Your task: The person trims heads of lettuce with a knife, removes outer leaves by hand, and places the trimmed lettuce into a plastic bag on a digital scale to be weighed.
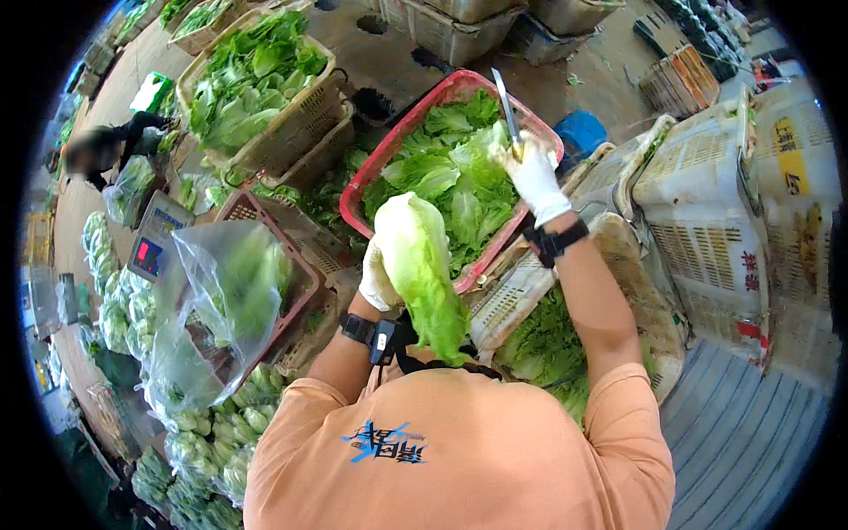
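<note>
One lettuce head in play, held in the left hand between the orange shirt and the red tub; it overlaps the tub's near rim from above, can't tell if they touch. Left grip is wrapped round the left flank of the upper, pale part; fingers behind it mostly hidden. Right hand has its grip closed round the handle of a knife, blade pointing up and away over the tub's far right side. Handling, my read: head is moderate weight, most of it in the dense pale end, so it probably balances near where it's held. Pale ribs look stiff but likely snap if squeezed hard; green tips hang loose, soft and easy to tear, no good for lifting. Outer leaves may be damp and could slide over each other, so a broad palm hold beats a fingertip pinch. White gloves should help friction. Best hold: round the firm pale section, thumb opposing fingers, light pressure. Loose leaves in the tub look limp and light, scoop rather than pinch. Knife: handle only.
</note>
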A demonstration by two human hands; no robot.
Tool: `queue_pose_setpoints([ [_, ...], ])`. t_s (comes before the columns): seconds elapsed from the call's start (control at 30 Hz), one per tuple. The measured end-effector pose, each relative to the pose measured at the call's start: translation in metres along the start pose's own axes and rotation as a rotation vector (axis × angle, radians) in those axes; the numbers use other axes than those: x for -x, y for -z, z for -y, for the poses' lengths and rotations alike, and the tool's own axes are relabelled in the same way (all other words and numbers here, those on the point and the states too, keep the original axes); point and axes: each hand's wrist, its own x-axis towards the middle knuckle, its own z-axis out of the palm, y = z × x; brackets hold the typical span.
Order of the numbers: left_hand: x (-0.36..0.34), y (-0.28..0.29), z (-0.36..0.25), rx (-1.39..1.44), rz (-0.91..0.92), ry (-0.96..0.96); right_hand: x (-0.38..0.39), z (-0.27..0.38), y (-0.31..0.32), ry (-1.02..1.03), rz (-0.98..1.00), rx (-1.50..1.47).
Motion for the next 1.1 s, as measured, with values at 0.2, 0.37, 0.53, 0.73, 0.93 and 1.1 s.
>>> queue_pose_setpoints([
  [0.2,0.011,0.012,-0.006,0.085,0.213,0.06,0.071,0.072,0.042,-0.798,0.429,-1.169],
  [0.37,0.03,0.0,0.02,0.067,0.185,0.151,0.053,0.11,0.086,-0.35,0.63,-1.154],
  [0.53,0.056,0.01,0.043,-0.247,-0.006,0.104,0.045,0.09,0.047,-0.528,0.604,-1.329],
  [0.73,0.076,-0.013,0.039,-0.053,0.32,0.042,0.094,0.046,0.009,-0.635,0.547,-0.894],
  [0.93,0.102,-0.014,0.054,-0.125,-0.101,0.049,0.086,0.133,0.095,-0.403,0.904,-1.421],
  [1.1,0.126,-0.006,0.065,-0.172,-0.057,-0.097,0.091,0.107,0.043,-0.499,0.594,-1.06],
])
